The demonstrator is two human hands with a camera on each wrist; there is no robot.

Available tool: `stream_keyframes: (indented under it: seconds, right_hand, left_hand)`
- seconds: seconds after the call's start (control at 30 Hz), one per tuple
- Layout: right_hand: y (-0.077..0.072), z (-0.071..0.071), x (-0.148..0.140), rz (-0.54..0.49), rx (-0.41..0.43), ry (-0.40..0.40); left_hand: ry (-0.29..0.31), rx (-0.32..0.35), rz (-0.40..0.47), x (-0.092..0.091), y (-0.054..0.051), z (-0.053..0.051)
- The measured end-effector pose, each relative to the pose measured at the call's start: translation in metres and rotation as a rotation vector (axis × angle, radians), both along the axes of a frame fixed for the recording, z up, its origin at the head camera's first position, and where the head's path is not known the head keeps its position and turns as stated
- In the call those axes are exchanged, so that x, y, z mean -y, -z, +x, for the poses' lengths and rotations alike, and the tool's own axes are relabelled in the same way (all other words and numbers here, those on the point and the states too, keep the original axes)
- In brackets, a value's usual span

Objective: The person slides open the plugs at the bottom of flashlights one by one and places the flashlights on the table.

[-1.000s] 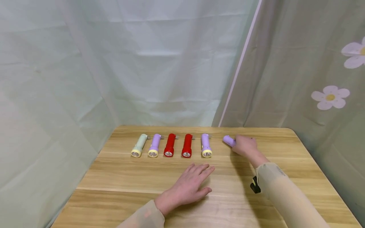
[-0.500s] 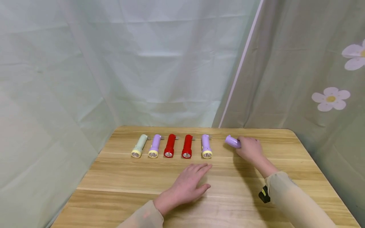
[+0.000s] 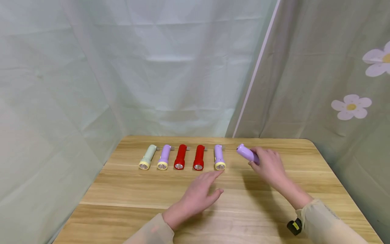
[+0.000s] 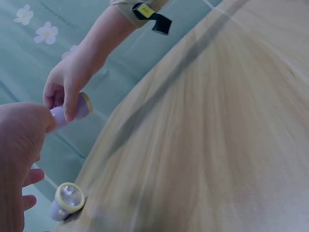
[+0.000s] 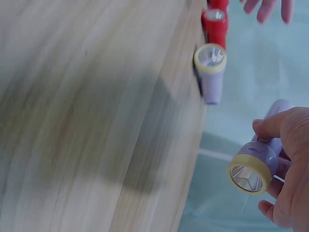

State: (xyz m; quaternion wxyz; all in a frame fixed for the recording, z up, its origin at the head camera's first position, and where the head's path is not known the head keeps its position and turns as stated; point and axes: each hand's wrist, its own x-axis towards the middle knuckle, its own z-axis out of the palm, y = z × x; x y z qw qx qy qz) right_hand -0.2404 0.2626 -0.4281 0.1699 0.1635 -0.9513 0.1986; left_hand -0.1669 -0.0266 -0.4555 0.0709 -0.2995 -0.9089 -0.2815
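Note:
My right hand point(image 3: 269, 166) grips a purple flashlight point(image 3: 247, 154) with a yellow-rimmed head, held above the table at the right end of a row. In the right wrist view the thumb lies along the body of this flashlight point(image 5: 263, 154), its lens facing the camera. My left hand point(image 3: 196, 193) holds nothing; its fingers are extended in front of the row, the forefinger close to another purple flashlight point(image 3: 219, 157). That row also has two red flashlights point(image 3: 199, 158), a further purple flashlight point(image 3: 164, 157) and a pale green flashlight point(image 3: 148, 157), lenses toward me.
The wooden table point(image 3: 122, 193) carries the row near its back edge. Pale curtains point(image 3: 176, 74) hang behind and on both sides, with white flowers point(image 3: 351, 107) printed on the right one. A black strap point(image 3: 294, 226) hangs at the right sleeve.
My right hand has raised the purple flashlight and turned it, with the forearm shifting right and toward me. The left hand has moved slightly left. The flashlights in the row have stayed put.

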Motion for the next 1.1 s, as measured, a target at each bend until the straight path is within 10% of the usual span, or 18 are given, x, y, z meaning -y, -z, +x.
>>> stream_keyframes:
  seconds: [0.6, 1.1]
  right_hand:
    - [-0.009, 0.035, 0.038, -0.059, -0.123, -0.121]
    - [-0.004, 0.040, 0.048, -0.059, -0.091, -0.107]
  left_hand:
    - [-0.162, 0.139, 0.351, -0.005, -0.016, -0.012]
    - [-0.198, 0.128, 0.385, -0.008, -0.019, -0.017]
